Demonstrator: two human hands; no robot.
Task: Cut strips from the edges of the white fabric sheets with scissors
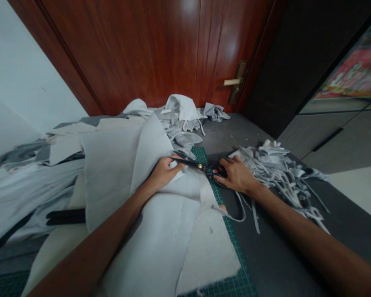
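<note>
1. Nearest: beige cloth (210, 243), frayed lower edge, on green cutting mat (244, 272); white cloth (170, 227) over it, folded, can't tell if one piece or several
2. Desk (275, 272) shows dark to the right of the mat, likely the best room for swinging the right elbow; left side crowded, cloth pile (27, 189) reaching past the mat, so less room there
3. Loose strip (243, 212) curls just below the right hand (235, 173); could snag on the wrist if the arm drops
4. Left hand (165, 173): thumb and fingers pinched together on the bunched white cloth
5. Right hand: fingers curled round handles of black scissors (200, 166); blades look slightly parted, pointing left at the left fingertips
6. Main risk: nicked fingertip, cause would be blades closing that near the pinch
7. Also: crooked cut or extra layer caught, cause would be bunched folds; beige cloth lies underneath
8. Right of the scissors: strip pile (272, 169), limits outward reach
9. Far: scrap heap (181, 109) against wooden door (148, 53), hems in forward reach; dark cabinet (275, 70) bounds far right
</note>
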